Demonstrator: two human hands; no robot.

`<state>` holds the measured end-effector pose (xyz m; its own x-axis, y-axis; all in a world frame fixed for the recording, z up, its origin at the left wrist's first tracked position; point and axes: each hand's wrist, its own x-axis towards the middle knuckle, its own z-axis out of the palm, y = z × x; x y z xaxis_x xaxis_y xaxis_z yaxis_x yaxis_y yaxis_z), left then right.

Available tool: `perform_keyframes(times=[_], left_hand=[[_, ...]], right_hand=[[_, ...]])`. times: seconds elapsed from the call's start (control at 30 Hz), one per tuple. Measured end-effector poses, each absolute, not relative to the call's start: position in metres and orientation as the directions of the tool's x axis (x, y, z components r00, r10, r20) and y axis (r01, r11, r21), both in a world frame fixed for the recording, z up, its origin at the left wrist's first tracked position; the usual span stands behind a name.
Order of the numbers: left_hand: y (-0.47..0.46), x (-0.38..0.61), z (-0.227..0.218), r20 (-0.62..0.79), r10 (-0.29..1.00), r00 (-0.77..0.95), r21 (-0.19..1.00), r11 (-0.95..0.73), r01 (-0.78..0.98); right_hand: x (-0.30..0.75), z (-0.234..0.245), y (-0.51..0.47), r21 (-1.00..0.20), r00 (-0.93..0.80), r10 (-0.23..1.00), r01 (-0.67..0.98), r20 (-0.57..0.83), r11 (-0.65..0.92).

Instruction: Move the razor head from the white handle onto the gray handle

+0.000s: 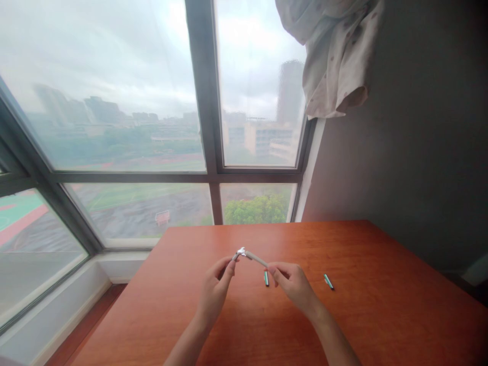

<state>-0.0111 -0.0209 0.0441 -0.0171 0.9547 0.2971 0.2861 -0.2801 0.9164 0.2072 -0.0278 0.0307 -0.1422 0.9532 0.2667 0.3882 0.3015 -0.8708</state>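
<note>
My left hand [214, 292] and my right hand [296, 288] are raised over the wooden table, fingers closed. Between them they hold a slim grey jointed piece with a shiny metal middle [242, 251], bent upward into a shallow peak. The left thumb and fingers pinch its left end, and the right fingertips grip the longer grey arm [257, 259] at its right end. Its exact kind is too small to make out. Just below the right fingertips lies a small green, white and black strip [266, 278], and a similar strip [328, 282] rests farther right.
The reddish-brown table [183, 305] fills the lower view. Large windows with a grey frame [209, 178] stand beyond its far edge. A gathered pale curtain [339, 66] hangs at upper right, before a dark wall [412, 152].
</note>
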Motion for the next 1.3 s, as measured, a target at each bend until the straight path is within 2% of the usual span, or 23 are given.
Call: perform_keyframes(times=[0.2, 0.33, 0.43, 0.57, 0.83, 1.07, 1.3], left_hand=[[-0.0234, -0.0063, 0.0433, 0.325, 0.945, 0.041, 0.909, -0.324, 0.264], [-0.0215, -0.0077, 0.0417, 0.326, 0.945, 0.002, 0.907, -0.314, 0.283], [-0.0207, -0.0094, 0.0428, 0.315, 0.949, -0.011, 0.909, -0.298, 0.293], [-0.0213, -0.01, 0.0451, 0.309, 0.951, -0.014, 0.906, -0.29, 0.308], [-0.0204, -0.0114, 0.0431, 0.287, 0.958, -0.024, 0.913, -0.266, 0.309], [-0.0212, -0.0104, 0.0426, 0.312, 0.95, -0.005, 0.904, -0.295, 0.309], [-0.0198, -0.0113, 0.0406, 0.347, 0.938, -0.006, 0.875, -0.322, 0.361]], right_hand=[[0.2091, 0.035, -0.0277, -0.865, -0.054, 0.957, 0.415, 0.285, 0.281], [0.2093, 0.039, -0.0314, -0.891, -0.125, 0.956, 0.347, 0.264, 0.292], [0.2084, 0.0376, -0.0317, -0.845, -0.175, 0.947, 0.428, 0.271, 0.321], [0.2083, 0.0346, -0.029, -0.779, -0.146, 0.94, 0.529, 0.307, 0.337], [0.2074, 0.0382, -0.0315, -0.833, -0.158, 0.938, 0.431, 0.308, 0.346], [0.2083, 0.0358, -0.029, -0.8, -0.063, 0.939, 0.506, 0.337, 0.322], [0.2082, 0.0366, -0.0297, -0.817, -0.103, 0.938, 0.467, 0.33, 0.338]])
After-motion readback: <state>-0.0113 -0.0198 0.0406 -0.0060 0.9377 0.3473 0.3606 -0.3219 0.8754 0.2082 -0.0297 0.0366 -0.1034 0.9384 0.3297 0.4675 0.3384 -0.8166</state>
